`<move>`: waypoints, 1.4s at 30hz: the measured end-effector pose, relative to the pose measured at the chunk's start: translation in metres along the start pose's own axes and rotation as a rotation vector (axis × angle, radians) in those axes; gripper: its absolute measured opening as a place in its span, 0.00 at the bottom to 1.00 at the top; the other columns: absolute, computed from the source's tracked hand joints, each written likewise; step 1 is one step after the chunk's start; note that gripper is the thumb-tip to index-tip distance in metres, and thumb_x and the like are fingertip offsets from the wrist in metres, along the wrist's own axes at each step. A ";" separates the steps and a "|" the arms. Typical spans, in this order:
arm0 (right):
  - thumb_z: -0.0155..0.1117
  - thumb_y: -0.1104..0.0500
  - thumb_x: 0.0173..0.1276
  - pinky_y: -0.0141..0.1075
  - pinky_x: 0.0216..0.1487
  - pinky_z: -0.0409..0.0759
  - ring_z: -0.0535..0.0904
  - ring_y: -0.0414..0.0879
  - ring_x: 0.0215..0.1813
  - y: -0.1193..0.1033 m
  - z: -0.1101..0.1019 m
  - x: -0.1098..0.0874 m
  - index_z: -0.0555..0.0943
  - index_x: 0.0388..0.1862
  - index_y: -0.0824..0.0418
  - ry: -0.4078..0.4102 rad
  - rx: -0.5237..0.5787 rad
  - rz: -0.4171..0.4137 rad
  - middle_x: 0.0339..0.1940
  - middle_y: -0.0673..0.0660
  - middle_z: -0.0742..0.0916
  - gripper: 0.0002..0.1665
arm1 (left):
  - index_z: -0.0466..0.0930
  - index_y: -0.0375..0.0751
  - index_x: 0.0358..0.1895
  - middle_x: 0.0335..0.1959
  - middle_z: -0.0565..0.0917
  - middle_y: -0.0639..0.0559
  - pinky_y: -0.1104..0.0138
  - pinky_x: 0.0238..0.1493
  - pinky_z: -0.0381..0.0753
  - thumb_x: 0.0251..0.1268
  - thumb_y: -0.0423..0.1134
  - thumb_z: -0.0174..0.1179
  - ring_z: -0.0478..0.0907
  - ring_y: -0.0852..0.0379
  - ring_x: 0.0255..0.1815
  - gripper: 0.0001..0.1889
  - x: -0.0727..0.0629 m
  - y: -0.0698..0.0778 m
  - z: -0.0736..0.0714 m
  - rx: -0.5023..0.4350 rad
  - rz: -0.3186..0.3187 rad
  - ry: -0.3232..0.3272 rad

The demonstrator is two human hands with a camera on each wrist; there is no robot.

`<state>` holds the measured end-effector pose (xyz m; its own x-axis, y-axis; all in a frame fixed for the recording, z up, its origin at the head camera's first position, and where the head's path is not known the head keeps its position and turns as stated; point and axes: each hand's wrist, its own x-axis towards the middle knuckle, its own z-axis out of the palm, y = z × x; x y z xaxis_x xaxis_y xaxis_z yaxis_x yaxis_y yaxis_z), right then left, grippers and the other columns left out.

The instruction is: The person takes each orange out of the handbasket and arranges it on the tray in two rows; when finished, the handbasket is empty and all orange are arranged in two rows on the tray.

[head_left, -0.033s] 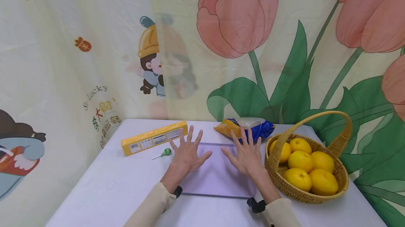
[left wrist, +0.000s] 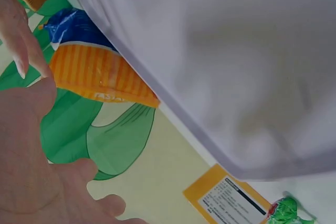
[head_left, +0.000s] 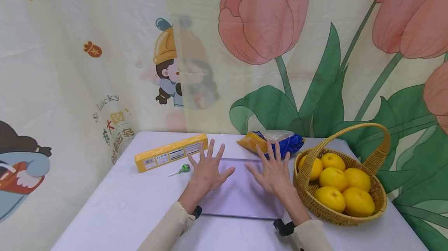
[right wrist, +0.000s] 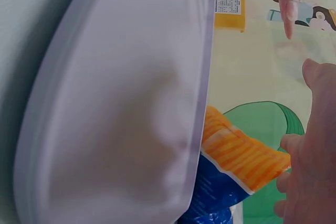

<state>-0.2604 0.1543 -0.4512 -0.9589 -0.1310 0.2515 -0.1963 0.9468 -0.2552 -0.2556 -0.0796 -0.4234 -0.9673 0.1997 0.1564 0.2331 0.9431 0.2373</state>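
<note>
Both hands are held with fingers spread over a shallow lavender tray (head_left: 241,200) lying on the white table. My left hand (head_left: 207,173) is above the tray's left side and holds nothing. Over the right side is my right hand (head_left: 275,176), also holding nothing. In the left wrist view, the palm and fingers of the left hand (left wrist: 31,156) show beside the tray's raised rim (left wrist: 178,121). The right wrist view has the right hand (right wrist: 315,156) at its right edge, apart from the tray.
Left of the tray lie a long yellow box (head_left: 171,153) and a lollipop (head_left: 184,168) with a green wrapper. Behind it is a blue and orange plastic bag (head_left: 294,142). A wicker basket (head_left: 325,213) with a tall handle holds several yellow-orange citrus fruits (head_left: 332,179) at right.
</note>
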 end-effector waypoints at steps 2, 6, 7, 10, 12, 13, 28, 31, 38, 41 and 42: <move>0.52 0.25 0.78 0.80 0.81 0.38 0.40 0.71 0.89 -0.001 -0.001 0.000 0.61 0.89 0.52 0.003 -0.001 -0.002 0.90 0.68 0.54 0.51 | 0.60 0.52 0.87 0.90 0.50 0.40 0.15 0.73 0.47 0.73 0.70 0.61 0.42 0.27 0.89 0.47 0.000 0.000 -0.001 -0.004 0.001 0.003; 0.54 0.26 0.78 0.80 0.81 0.40 0.42 0.72 0.89 -0.003 -0.002 -0.001 0.64 0.88 0.53 0.026 0.004 -0.011 0.90 0.69 0.56 0.50 | 0.60 0.51 0.87 0.90 0.50 0.39 0.16 0.73 0.48 0.73 0.69 0.61 0.43 0.28 0.89 0.47 0.001 0.000 -0.004 -0.001 0.002 0.008; 0.54 0.26 0.78 0.80 0.81 0.40 0.42 0.72 0.89 -0.003 -0.003 -0.001 0.64 0.88 0.53 0.030 0.007 -0.012 0.90 0.69 0.56 0.50 | 0.60 0.51 0.87 0.90 0.50 0.39 0.16 0.73 0.48 0.73 0.69 0.61 0.44 0.28 0.88 0.47 0.001 0.000 -0.005 -0.002 0.002 0.012; 0.55 0.27 0.78 0.80 0.80 0.39 0.42 0.73 0.89 -0.004 -0.004 -0.001 0.64 0.87 0.53 0.032 0.010 -0.010 0.90 0.69 0.56 0.50 | 0.57 0.51 0.88 0.90 0.49 0.39 0.16 0.74 0.49 0.73 0.69 0.61 0.44 0.29 0.89 0.48 0.000 -0.001 -0.008 0.000 -0.001 0.004; 0.54 0.26 0.78 0.80 0.81 0.38 0.41 0.72 0.89 -0.004 -0.006 -0.002 0.63 0.88 0.52 0.021 -0.001 -0.001 0.90 0.69 0.54 0.51 | 0.55 0.50 0.89 0.90 0.48 0.39 0.17 0.75 0.48 0.73 0.69 0.61 0.42 0.30 0.89 0.50 0.000 -0.003 -0.009 -0.023 0.004 -0.019; 0.54 0.26 0.78 0.79 0.81 0.37 0.40 0.72 0.89 -0.004 -0.008 -0.003 0.62 0.88 0.52 0.017 -0.001 0.000 0.90 0.68 0.53 0.51 | 0.53 0.49 0.89 0.90 0.47 0.38 0.17 0.75 0.48 0.73 0.70 0.61 0.41 0.30 0.89 0.51 -0.001 -0.005 -0.011 -0.047 0.010 -0.036; 0.81 0.49 0.69 0.53 0.59 0.90 0.88 0.50 0.60 0.030 -0.136 -0.076 0.87 0.66 0.51 -0.001 0.445 -0.347 0.61 0.49 0.91 0.27 | 0.54 0.24 0.84 0.81 0.64 0.25 0.36 0.80 0.65 0.56 0.59 0.83 0.63 0.29 0.82 0.64 -0.066 -0.092 -0.023 -0.413 0.007 -0.367; 0.80 0.61 0.68 0.39 0.56 0.90 0.88 0.42 0.55 0.071 -0.162 -0.083 0.88 0.63 0.50 -0.065 0.544 -0.421 0.57 0.46 0.92 0.25 | 0.53 0.25 0.84 0.80 0.65 0.24 0.37 0.79 0.67 0.49 0.64 0.84 0.65 0.29 0.81 0.69 -0.066 -0.106 0.004 -0.407 0.012 -0.350; 0.72 0.74 0.68 0.28 0.61 0.85 0.87 0.38 0.61 0.162 -0.167 -0.057 0.84 0.65 0.67 -0.174 0.762 -0.352 0.59 0.56 0.92 0.26 | 0.60 0.27 0.83 0.79 0.69 0.26 0.38 0.80 0.67 0.52 0.59 0.84 0.65 0.31 0.81 0.63 -0.062 -0.114 0.026 -0.383 -0.019 -0.324; 0.73 0.70 0.70 0.28 0.62 0.84 0.87 0.37 0.62 0.183 -0.154 -0.039 0.83 0.66 0.69 -0.194 0.753 -0.278 0.60 0.61 0.91 0.26 | 0.60 0.27 0.83 0.79 0.69 0.26 0.37 0.80 0.66 0.54 0.57 0.83 0.64 0.29 0.81 0.60 -0.063 -0.108 0.017 -0.368 -0.028 -0.349; 0.74 0.69 0.70 0.29 0.62 0.84 0.87 0.39 0.62 0.187 -0.149 -0.034 0.83 0.67 0.69 -0.204 0.747 -0.258 0.60 0.63 0.90 0.26 | 0.60 0.26 0.82 0.79 0.69 0.26 0.37 0.80 0.66 0.55 0.57 0.83 0.64 0.29 0.81 0.60 -0.065 -0.105 0.013 -0.367 -0.025 -0.350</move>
<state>-0.2344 0.3800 -0.3685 -0.8691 -0.4374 0.2311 -0.4318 0.4429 -0.7857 -0.2189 -0.1880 -0.4709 -0.9340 0.3147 -0.1692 0.1684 0.8054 0.5682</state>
